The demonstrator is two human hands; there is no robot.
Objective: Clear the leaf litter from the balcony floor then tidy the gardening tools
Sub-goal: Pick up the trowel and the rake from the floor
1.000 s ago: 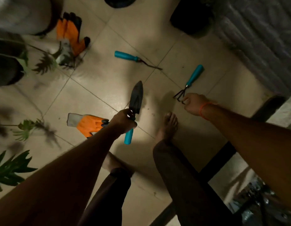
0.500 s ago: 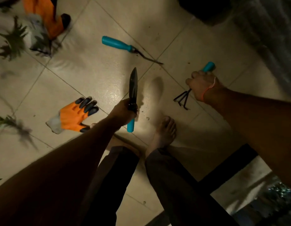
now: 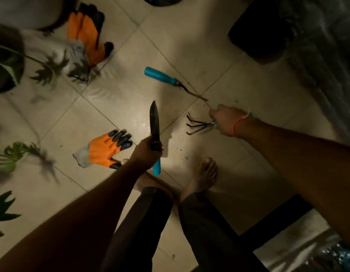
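Feet (image 3: 206,173) bare on floor (image 3: 119,107), nearest to cam. L hand (image 3: 145,152) w/ grip curled round trowel (image 3: 155,126), blade pointing away, teal handle end poking out below fist. Just left of it, orange glove (image 3: 103,150) flat on tiles. R hand (image 3: 227,119) w/ grip wrapped round rake (image 3: 198,124), tines just off or on floor, can't tell which. Farther out, weeder (image 3: 170,80) on floor, untouched. 2nd glove (image 3: 87,38) farthest, near plant leaves (image 3: 50,69). Judging by this: tiles look mostly swept, only specks of dirt; tidying approx half done, 2 tools in hand, weeder + both gloves left to gather.
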